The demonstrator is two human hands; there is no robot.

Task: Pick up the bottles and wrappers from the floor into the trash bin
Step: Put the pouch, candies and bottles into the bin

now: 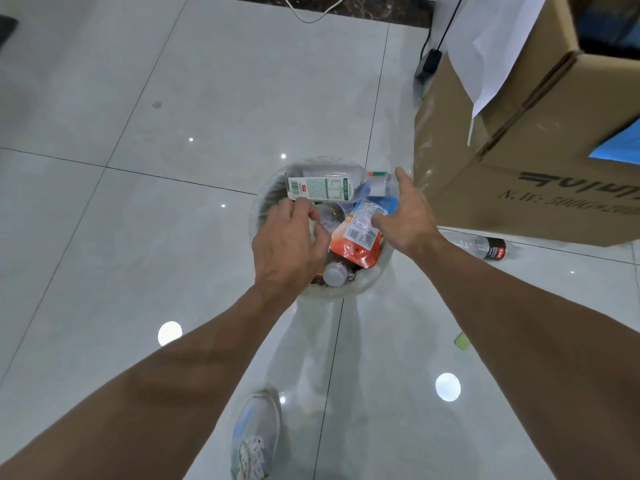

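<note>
My right hand (pixel 407 216) hangs open over the bin (pixel 255 209), stuffed with a green-labelled bottle (pixel 322 187) and orange wrapper (pixel 360 244); my left hand (pixel 287 244) curls, grip unclear.

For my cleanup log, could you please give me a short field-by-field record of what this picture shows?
bin: trash bin, nearly full, on the tiled floor
in bin: green-labelled bottle lying on top; orange wrapper; grey-capped bottle
left hand: over the bin, fingers curled; hold unclear
right hand: over the bin's right side, fingers spread, holding nothing
left on floor: dark-labelled bottle beside the cardboard box; small green scrap
</note>
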